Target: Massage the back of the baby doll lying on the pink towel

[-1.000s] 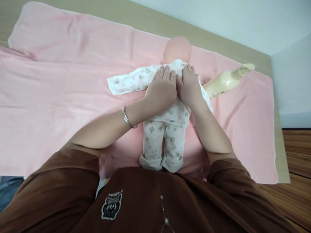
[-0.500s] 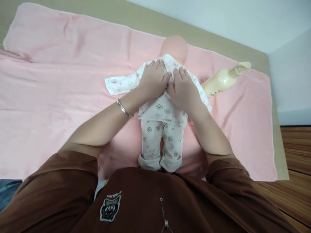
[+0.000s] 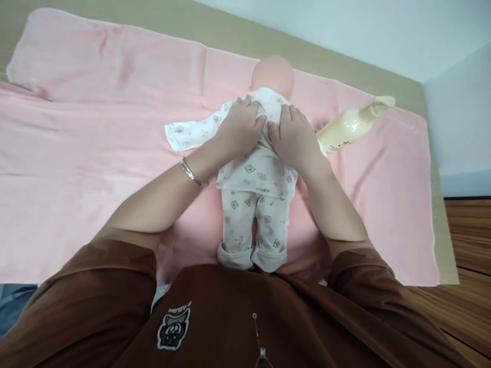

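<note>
"How do the hands lie?"
"Left hand angled inward, fingers curled on the doll's upper back; right hand mirrors it. Whether either pinches, I can't tell."
"The doll?"
"On pink cloth, lengthwise, head pointing away; face hidden."

Wide passage over pink cloth left of doll; pump bottle obstructs way near right hand.

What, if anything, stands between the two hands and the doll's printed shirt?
Nothing visible does: the left hand and the right hand are both directly on the printed shirt. The pump bottle is to the right of the right hand, not between.
</note>
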Demonstrator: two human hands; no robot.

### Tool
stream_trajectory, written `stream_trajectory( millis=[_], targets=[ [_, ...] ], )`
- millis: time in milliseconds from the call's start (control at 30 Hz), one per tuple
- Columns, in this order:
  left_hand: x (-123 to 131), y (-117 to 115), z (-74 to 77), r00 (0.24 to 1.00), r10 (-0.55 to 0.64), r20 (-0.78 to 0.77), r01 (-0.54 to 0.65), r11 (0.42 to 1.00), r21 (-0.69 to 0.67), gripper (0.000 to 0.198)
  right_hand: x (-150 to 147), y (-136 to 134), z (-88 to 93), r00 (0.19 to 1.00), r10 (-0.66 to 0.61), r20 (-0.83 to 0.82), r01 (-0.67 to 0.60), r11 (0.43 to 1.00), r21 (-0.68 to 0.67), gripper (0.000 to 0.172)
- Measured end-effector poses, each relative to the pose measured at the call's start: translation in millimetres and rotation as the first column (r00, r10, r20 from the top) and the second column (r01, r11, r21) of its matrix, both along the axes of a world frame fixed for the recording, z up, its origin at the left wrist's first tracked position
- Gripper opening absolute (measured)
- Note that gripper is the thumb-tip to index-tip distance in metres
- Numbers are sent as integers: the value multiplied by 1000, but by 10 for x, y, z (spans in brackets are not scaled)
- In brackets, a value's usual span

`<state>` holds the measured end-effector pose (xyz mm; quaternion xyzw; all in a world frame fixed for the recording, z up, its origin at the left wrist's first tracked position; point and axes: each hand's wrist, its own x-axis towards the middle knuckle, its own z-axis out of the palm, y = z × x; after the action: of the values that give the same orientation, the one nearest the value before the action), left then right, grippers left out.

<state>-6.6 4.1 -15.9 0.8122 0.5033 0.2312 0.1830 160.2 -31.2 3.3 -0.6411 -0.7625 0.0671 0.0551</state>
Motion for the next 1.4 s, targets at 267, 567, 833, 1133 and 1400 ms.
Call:
stream_trajectory(
  millis=[267,567,833,1133,1400],
  targets=[
    [-7,122,-166,993,111,34,-110,993,-40,41,-187,-154,48,999,-5,-50,10,995,97,50],
    [48,107,-190,982,177,61,-175,984,-40,36,10,176,-77,971,-200,-130,205,979,22,57],
    [84,38,-138,968,241,69,-237,970,-59,28,81,234,-262,978,-166,-126,180,978,105,62],
    [90,37,-91,967,254,-13,-254,963,-94,34,60,233,-215,977,-189,-104,196,978,67,61],
    [27,141,-300,975,202,93,-207,977,48,37,106,242,-267,975,-149,-164,168,979,112,66]
  ],
)
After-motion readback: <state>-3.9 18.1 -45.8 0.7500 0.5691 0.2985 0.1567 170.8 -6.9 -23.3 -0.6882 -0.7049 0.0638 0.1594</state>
